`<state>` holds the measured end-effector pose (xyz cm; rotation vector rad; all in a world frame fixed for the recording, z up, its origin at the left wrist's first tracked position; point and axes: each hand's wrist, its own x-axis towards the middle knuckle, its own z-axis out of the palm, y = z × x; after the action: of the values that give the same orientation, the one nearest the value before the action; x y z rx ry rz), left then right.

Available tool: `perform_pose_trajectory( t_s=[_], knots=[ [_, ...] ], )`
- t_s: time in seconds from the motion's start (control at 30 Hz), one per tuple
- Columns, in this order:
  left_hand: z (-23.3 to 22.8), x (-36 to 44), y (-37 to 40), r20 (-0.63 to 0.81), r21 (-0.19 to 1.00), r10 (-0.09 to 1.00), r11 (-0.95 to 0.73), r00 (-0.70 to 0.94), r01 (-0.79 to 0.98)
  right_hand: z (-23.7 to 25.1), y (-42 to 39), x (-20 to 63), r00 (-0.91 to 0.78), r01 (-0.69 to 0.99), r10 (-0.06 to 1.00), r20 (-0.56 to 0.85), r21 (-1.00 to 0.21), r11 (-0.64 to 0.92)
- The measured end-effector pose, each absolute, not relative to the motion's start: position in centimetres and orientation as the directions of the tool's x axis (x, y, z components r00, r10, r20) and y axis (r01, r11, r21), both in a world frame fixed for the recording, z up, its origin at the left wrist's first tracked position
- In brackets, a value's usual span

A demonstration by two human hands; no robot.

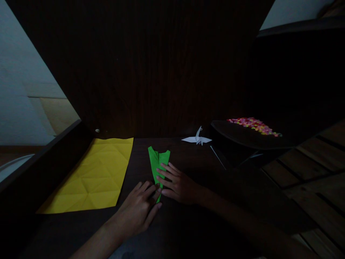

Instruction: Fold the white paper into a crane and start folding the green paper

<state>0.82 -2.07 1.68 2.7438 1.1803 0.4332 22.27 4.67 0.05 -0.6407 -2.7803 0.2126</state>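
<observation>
A narrow folded green paper (pixel 157 162) lies on the dark tabletop (pixel 188 223), its pointed end toward me. My left hand (pixel 138 210) rests flat at its near tip, fingers pressing the paper's lower end. My right hand (pixel 178 185) lies over its lower right side, fingers spread and pressing down on the fold. Neither hand lifts the paper off the table.
A creased yellow sheet (pixel 93 178) lies flat to the left. A white paper crane (pixel 197 138) stands at the back. A dark tray (pixel 242 135) with small colourful pieces (pixel 253 125) sits at the right, beside wooden slats (pixel 309 162). A dark panel rises behind.
</observation>
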Motion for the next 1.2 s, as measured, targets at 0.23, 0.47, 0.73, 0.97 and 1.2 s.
perform_pose_trajectory(
  t_s=[0.23,0.47,0.73,0.97,1.2],
  knots=[
    [1.9,0.5,-2.2,0.213,0.245,0.716,-0.698,0.665,0.673,0.1,2.4,22.2,-0.850,0.445,0.503,0.153,-0.303,0.843],
    [1.6,0.5,-2.3,0.216,0.204,0.706,-0.708,0.674,0.676,-0.8,4.9,21.0,-0.785,0.522,0.582,0.213,-0.278,0.806],
    [1.7,0.3,-2.1,0.250,0.226,0.679,-0.734,0.690,0.640,-1.1,9.3,19.4,-0.751,0.600,0.636,0.177,-0.219,0.769],
    [2.3,0.1,-2.1,0.237,0.272,0.686,-0.727,0.688,0.630,-0.7,12.0,18.8,-0.730,0.647,0.678,0.085,-0.234,0.726],
    [1.9,-0.1,-2.1,0.189,0.280,0.696,-0.714,0.692,0.642,-0.9,13.6,18.3,-0.659,0.718,0.747,0.088,-0.224,0.659]
  ],
)
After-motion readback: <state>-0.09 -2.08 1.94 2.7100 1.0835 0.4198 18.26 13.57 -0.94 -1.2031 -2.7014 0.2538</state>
